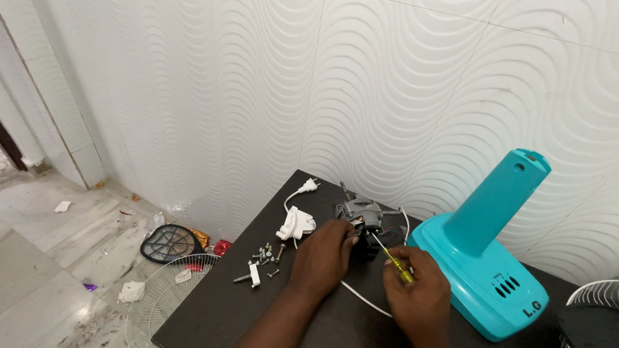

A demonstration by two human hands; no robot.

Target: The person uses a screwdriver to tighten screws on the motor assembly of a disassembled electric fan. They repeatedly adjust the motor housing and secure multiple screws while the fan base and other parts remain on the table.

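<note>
On dark table (pixel 239 316), left hand (pixel 323 260) gripping metal motor (pixel 361 216), right hand (pixel 418 289) clasping yellow-handled screwdriver (pixel 391 260)

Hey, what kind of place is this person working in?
Probably a room in a home used for small repairs. A dark table against a wavy white tiled wall holds a teal fan base, loose screws and a fan motor.

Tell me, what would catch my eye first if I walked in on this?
Probably the bright teal fan base standing at the right of the dark table, against the wavy white wall. Next, at the table's middle, the right hand works a yellow-handled screwdriver at a small grey motor that the left hand steadies. Left of the hands lie loose screws and a white plug.
</note>
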